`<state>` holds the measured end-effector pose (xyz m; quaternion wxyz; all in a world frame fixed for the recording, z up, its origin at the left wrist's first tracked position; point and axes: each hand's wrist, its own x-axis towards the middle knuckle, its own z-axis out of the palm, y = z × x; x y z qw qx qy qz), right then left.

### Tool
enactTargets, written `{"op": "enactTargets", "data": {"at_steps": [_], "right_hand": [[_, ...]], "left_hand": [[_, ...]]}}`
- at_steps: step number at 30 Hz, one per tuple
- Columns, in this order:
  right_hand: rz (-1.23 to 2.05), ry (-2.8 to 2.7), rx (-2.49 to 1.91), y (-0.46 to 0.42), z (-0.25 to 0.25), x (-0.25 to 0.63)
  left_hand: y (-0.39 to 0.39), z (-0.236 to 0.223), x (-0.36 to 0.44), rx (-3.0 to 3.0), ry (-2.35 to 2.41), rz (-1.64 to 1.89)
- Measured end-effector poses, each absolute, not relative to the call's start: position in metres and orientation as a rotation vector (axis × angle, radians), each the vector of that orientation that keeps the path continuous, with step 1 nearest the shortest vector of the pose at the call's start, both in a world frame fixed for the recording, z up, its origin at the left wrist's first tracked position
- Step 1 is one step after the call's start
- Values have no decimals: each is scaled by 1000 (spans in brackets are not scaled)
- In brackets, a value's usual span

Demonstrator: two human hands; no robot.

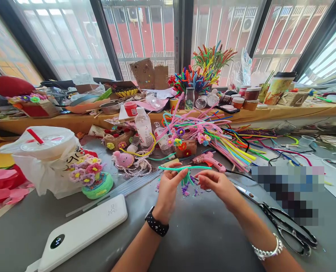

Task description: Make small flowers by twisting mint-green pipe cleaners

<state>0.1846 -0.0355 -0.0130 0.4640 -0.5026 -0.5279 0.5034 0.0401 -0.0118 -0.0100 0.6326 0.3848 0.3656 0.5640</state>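
Observation:
My left hand (pixel 169 185), with a black watch on its wrist, is closed in a pinch on a green pipe cleaner (pixel 185 168) that runs level above the grey table (pixel 196 234). My right hand (pixel 217 185), with a silver bracelet, pinches the same green stem from the right side. Short green ends hang down between the two hands. Small purple scraps (pixel 186 190) lie on the table just under them. A pink glue gun (pixel 210 159) lies just beyond my right hand.
Black scissors (pixel 287 224) lie to the right. A white power bank (pixel 83 230) lies front left, beside a green flower pot (pixel 96 177) and a bagged drink cup (pixel 45 151). A heap of coloured pipe cleaners (pixel 227 138), bottles and baskets crowd the back.

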Motion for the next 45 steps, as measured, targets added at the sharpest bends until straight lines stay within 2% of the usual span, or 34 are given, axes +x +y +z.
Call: {"op": "enactTargets", "data": {"at_steps": [10,19,26,29,37,45], "right_hand": [[1293,-1379,-1090,-39,-18,167],[647,-1460,-1295,-51,-25,149],[955,-1429,-1265,-36,-18,182],[799,-1273,-1258,-32,-12,200],[14,-1719,-1409,-39,-4,196],[691,-1930,-1256,-39,-3,195]], "left_hand": [[-17,-8,43,714,776,1226],[-14,-13,45,584,771,1210],[-12,-6,40,812,843,1269],[-12,-6,38,959,868,1168],[-13,-4,38,1191,850,1017],[-14,-7,39,1316,862,878]]}}
